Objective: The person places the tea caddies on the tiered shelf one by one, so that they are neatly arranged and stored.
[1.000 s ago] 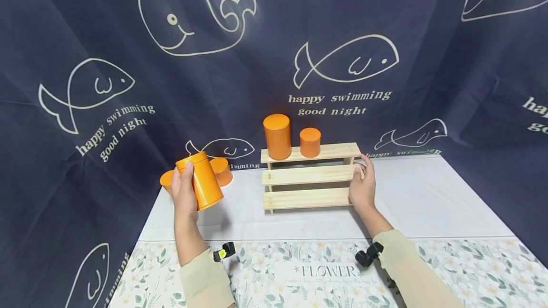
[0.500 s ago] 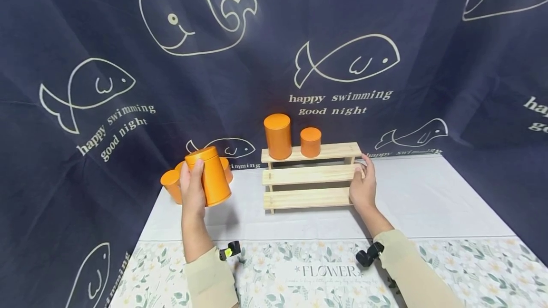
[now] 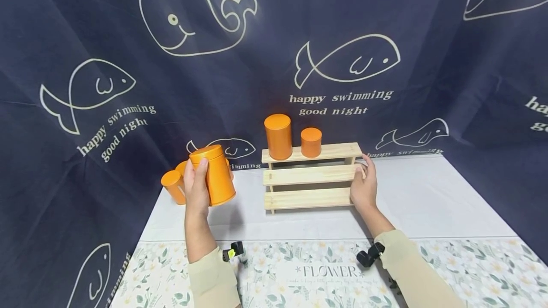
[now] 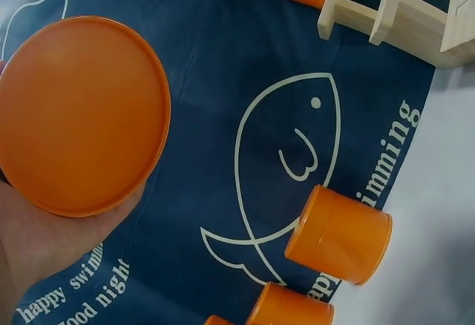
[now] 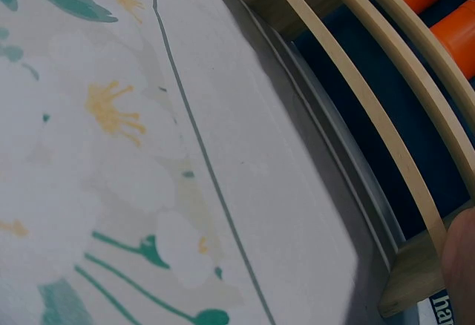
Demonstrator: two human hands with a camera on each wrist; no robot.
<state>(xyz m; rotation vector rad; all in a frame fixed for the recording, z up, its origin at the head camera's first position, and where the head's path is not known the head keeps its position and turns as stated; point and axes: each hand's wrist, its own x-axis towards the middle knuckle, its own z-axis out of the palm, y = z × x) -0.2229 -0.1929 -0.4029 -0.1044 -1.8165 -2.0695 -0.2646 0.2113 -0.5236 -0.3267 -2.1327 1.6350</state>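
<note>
My left hand [image 3: 198, 187] grips a tall orange canister [image 3: 220, 179] with a lid, tilted and held above the white tabletop. In the left wrist view the round base of this canister [image 4: 82, 117] faces the camera. My right hand [image 3: 364, 188] holds the right end of a three-tier wooden shelf [image 3: 312, 175]. On its top tier stand a tall orange canister [image 3: 278, 138], at the left, and a shorter orange canister [image 3: 311, 142] beside it. The two lower tiers bear nothing. At the right wrist view's edge, part of the right hand [image 5: 460, 254] shows against the shelf end.
Behind my left hand, several more orange canisters stand on the table, such as a canister [image 3: 173, 187] at the far left and a short canister [image 4: 341, 234]. A dark blue printed curtain [image 3: 239, 84] hangs behind. A floral cloth [image 3: 317, 289] covers the table's front.
My left hand has moved rightward toward the shelf with the canister, bringing the left canister behind it into fuller view. My right hand and the shelf stay in place.
</note>
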